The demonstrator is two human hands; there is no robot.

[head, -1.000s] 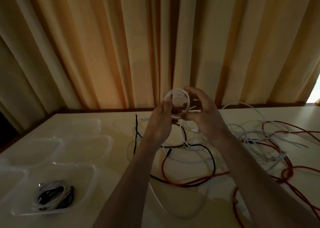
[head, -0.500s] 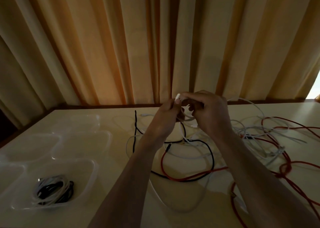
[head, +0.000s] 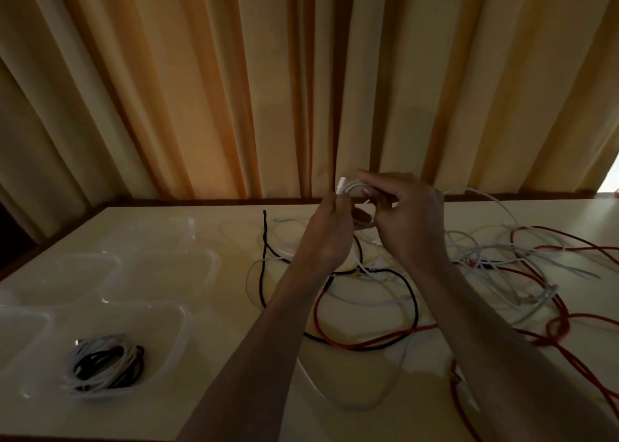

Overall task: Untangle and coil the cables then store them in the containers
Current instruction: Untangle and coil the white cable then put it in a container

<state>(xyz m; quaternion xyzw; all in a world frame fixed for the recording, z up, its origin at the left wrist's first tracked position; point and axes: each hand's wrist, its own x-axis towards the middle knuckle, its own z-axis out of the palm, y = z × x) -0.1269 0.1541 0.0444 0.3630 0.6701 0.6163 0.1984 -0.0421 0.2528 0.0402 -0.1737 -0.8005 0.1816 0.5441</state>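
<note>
Nearest the camera, at the left of the pale worktop [head: 214, 358], a clear container [head: 167, 347] is seen with a finished bundle of white and black cable [head: 104, 363] lying coiled inside it. Further clear containers [head: 167, 274] are ranged beside and behind it; their contents cannot be made out in the dim light.

To the right, a red cable [head: 368, 342] and a black cable [head: 413, 304] are looped loosely across the worktop and cross one another beneath the forearms. A tangle of white and red cables [head: 522, 274] is spread toward the right edge.

Farther on, both hands are raised above the loose cables and brought close together. A small white cable coil [head: 353, 188] is held between them. The left hand [head: 330, 237] is closed in a pinching grip, its fingertips [head: 336, 200] pressed on the coil's left side just under a white plug end. The right hand [head: 407, 223] is curled around the coil's right side, with its thumb and fingers bent over the strands; how tightly this grip is pressed cannot be told. A white strand is seen trailing from the right hand down to the tangle.

Behind the worktop, pleated orange-tan curtains [head: 234, 89] are hung across the whole background.
</note>
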